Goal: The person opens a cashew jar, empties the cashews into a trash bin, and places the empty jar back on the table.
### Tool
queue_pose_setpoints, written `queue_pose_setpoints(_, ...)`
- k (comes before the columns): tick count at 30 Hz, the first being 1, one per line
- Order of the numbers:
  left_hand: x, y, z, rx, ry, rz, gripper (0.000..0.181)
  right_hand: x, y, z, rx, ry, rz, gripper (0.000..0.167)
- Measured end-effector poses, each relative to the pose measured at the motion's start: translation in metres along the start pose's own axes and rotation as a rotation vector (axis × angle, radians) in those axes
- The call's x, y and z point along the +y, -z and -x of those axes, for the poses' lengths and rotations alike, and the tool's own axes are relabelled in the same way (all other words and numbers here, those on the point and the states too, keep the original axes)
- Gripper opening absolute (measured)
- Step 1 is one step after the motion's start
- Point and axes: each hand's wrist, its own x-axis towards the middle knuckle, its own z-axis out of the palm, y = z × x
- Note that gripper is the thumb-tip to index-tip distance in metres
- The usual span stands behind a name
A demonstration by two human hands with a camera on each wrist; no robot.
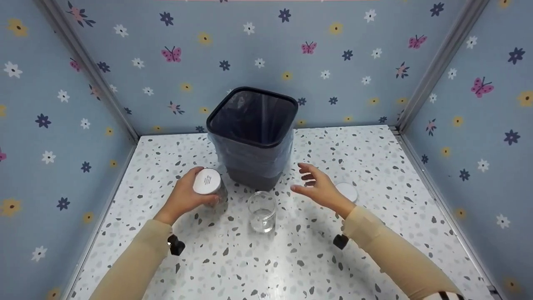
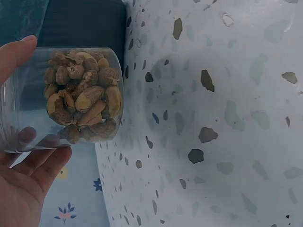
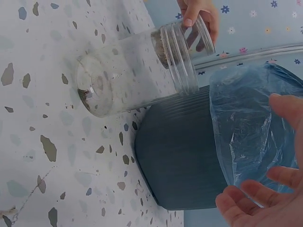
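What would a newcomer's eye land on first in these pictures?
Probably the trash bin with its blue liner, standing centrally toward the back wall. Next, the white-lidded jar of brown nuts, held in the left hand at the bin's front left. Then the open clear jar before the bin, between that hand and the right hand.

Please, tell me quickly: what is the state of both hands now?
Left hand: closed around the lidded jar.
Right hand: open, holding nothing.
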Motion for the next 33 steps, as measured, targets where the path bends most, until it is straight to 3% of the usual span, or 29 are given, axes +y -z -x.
queue_pose_setpoints(9, 0.013, 0.007, 0.0, 0.007, -0.007, 0.009, 0.105, -0.006, 0.0, -0.001, -0.011, 0.005, -0.008, 0.08)
queue_pose_setpoints(33, 0.043, 0.008, 0.007, 0.025, -0.067, 0.039, 0.105, -0.018, -0.001, -0.003, -0.044, 0.057, 0.016, 0.08)
